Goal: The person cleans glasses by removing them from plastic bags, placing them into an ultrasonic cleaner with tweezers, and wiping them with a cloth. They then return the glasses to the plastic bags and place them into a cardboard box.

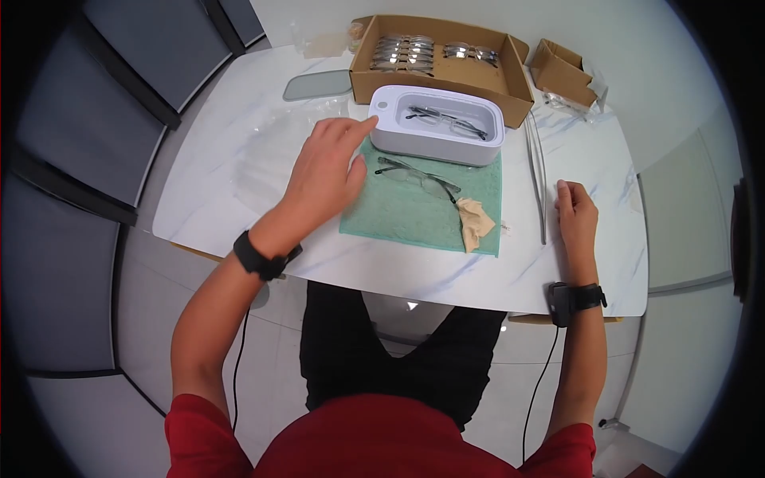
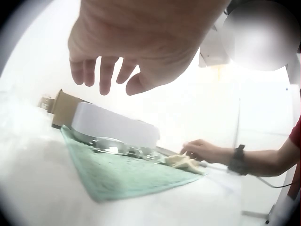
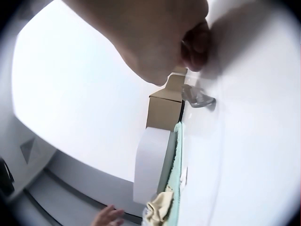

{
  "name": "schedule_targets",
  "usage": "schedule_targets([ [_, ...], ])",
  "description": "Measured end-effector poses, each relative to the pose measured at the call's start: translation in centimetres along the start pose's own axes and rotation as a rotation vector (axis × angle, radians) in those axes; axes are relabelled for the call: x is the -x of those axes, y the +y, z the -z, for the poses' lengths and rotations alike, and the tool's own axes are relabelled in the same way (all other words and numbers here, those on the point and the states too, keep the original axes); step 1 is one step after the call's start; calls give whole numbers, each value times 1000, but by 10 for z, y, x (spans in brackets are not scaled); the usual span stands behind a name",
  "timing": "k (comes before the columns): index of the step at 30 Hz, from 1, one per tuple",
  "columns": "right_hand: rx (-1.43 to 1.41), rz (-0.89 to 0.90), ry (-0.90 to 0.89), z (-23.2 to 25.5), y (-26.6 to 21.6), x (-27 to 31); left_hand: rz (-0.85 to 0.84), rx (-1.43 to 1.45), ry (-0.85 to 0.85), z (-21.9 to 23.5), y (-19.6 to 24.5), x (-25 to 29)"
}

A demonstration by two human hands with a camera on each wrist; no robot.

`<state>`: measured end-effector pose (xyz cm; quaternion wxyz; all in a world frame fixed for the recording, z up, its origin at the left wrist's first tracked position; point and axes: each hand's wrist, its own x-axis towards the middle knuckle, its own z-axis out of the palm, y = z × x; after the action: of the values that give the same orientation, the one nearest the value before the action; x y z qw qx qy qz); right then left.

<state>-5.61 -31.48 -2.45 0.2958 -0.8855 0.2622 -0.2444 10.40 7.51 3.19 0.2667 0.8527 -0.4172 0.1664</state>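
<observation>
the work looks partway along: one pair of glasses (image 1: 446, 121) sits inside the tub (image 1: 390, 142), a second pair (image 1: 418, 173) lies on the green mat (image 1: 382, 215) just in front of the tub, and more pairs (image 1: 404, 54) are in the box (image 1: 514, 109) behind it, most stacked to one side. nothing shows which of the boxed pairs have been dealt with, so what is left can't be counted; the two outside the box seem to be the ones in hand. the left hand (image 1: 327, 163) is open, fingers spread with nothing in them, its index finger at the tub's left end near the round button (image 1: 382, 105); whether it touches, i can't tell. the right hand (image 1: 578, 217) is on the table to the right of the tub, fingers loosely bent, with nothing visible in its grip. between that hand and the tub lies a thin strip (image 1: 543, 203). the crumpled cloth (image 1: 476, 226) is in front of the tub, beside the second pair, and the grey panel (image 1: 319, 85) is left of the tub.
</observation>
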Motion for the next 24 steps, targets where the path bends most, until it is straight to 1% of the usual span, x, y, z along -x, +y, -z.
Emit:
schedule_targets([
  [1, -35, -13, -1, -2, 6, 1, 0, -42, -33, -5, -8, -9],
  [2, -58, 3, 49, -8, 10, 4, 1, -82, -65, -9, -15, -16],
  [6, -116, -15, 34, -4, 14, 0, -16, -173, -172, -18, -30, -36],
  [9, -148, -12, 18, -4, 14, 1, -65, -252, -146, -20, -31, -44],
  [12, -162, 15, -15, -3, 12, 4, -45, -286, -216, -17, -30, -52],
  [15, -155, 6, -39, 0, 7, 7, -89, -326, -246, -15, -30, -60],
  [20, -175, 1, -64, 1, 6, 6, -62, -295, -294, -14, -30, -65],
  [24, -164, -12, -57, 2, 6, 5, -103, -319, -250, -13, -30, -63],
])
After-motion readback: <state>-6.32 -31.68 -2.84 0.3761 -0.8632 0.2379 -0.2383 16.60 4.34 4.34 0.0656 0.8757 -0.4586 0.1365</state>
